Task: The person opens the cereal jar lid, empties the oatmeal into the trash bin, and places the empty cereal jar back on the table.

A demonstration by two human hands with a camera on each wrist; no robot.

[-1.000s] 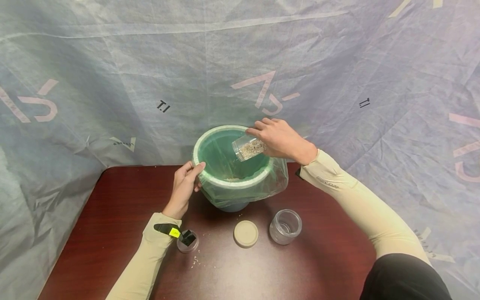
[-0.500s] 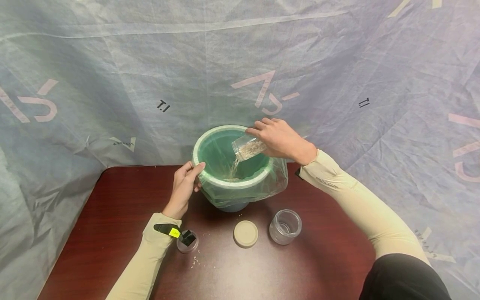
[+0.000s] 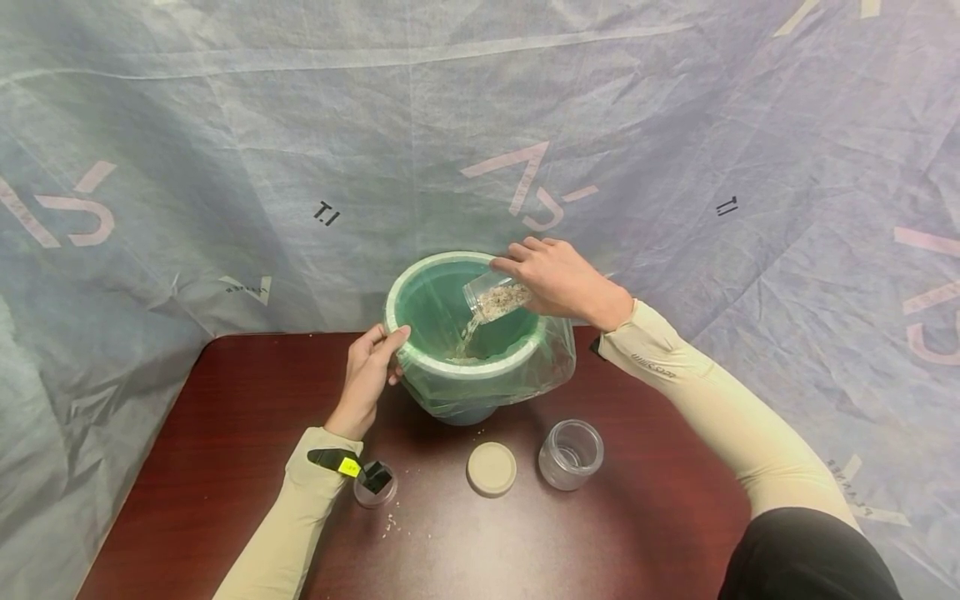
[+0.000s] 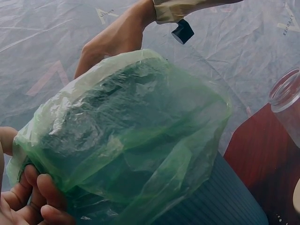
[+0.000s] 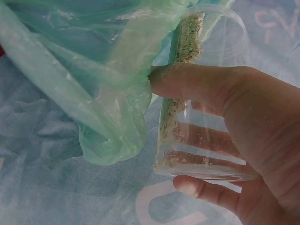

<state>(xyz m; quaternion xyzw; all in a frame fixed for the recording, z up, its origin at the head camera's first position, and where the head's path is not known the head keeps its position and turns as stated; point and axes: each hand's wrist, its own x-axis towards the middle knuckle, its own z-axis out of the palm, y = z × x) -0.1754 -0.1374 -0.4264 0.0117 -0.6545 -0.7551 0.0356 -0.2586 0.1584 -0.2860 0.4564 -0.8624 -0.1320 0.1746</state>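
Note:
My right hand grips a clear jar of pale flakes, tilted mouth-down to the left over a bin. Flakes stream from its mouth into the bin. In the right wrist view the thumb and fingers wrap round the jar, and flakes lie along its lower side. The bin is blue and ribbed, lined with a translucent green plastic bag folded over its rim. My left hand grips that rim at the left, thumb on top, fingers curled beneath against the bag.
On the dark red table, a round beige lid lies in front of the bin. An open clear jar stands to its right. A clear round item sits under the left wrist, near scattered flakes. Grey sheeting hangs behind.
Flakes have begun falling in a stream from the tilted jar, and fewer appear to be inside it. Both hands keep nearly the same place.

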